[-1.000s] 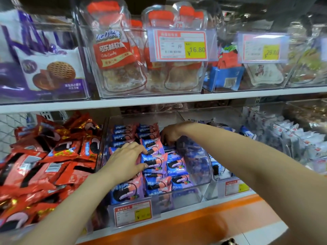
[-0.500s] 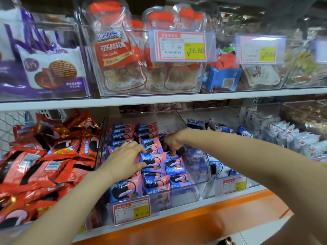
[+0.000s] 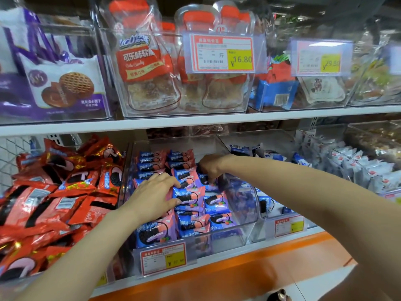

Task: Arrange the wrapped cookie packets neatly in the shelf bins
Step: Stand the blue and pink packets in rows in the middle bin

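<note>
Shop shelf (image 3: 195, 121), clear bins (image 3: 243, 213), wrapped cookie packets (image 3: 191, 195)

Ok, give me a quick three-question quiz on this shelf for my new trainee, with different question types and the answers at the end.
1. True or false: the left hand and the right hand are both in the clear bin of blue-and-pink packets.
2. What lies just left of that bin? A) red packets B) glass bottles C) green boxes
3. Fill in: the price tag above that bin, on the upper shelf, reads ___ on its yellow patch.
Key: 1 true; 2 A; 3 16.80.
</note>
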A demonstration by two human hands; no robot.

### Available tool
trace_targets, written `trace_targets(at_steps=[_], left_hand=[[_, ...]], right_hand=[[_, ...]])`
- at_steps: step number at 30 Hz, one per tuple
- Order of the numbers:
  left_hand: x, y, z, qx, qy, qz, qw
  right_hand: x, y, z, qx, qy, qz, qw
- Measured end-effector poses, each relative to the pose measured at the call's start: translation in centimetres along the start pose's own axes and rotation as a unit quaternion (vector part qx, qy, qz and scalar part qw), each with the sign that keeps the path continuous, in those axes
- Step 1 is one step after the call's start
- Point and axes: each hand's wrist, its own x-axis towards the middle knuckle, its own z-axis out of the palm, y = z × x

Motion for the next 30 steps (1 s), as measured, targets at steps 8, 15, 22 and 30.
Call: trace_targets(at_steps=[8,15,22,30], left_hand=[[-0.1,0.0,0.0,0.001,0.004,0.007,1.000],[-0.1,0.3,-0.3,0.001,-0.001,0.004,1.000],[0.0,0.3,-0.5,-0.005,-0.008,-0.002,1.000],[-0.1,0.4,-0.5,-0.015,-0.004,-0.005,1.000]], right_hand=[[-0.1,-0.1,-0.2,-0.089,0.070,-0.021,0.993],[-1.1,0.0,-1.0,0.017,0.037,0.009,0.999],[-3.2,-0.6,0.7,0.012,-0.088,-0.062,0.994],[-3.0,-1.5,1.4,0.022,-0.084,-0.024,0.996]])
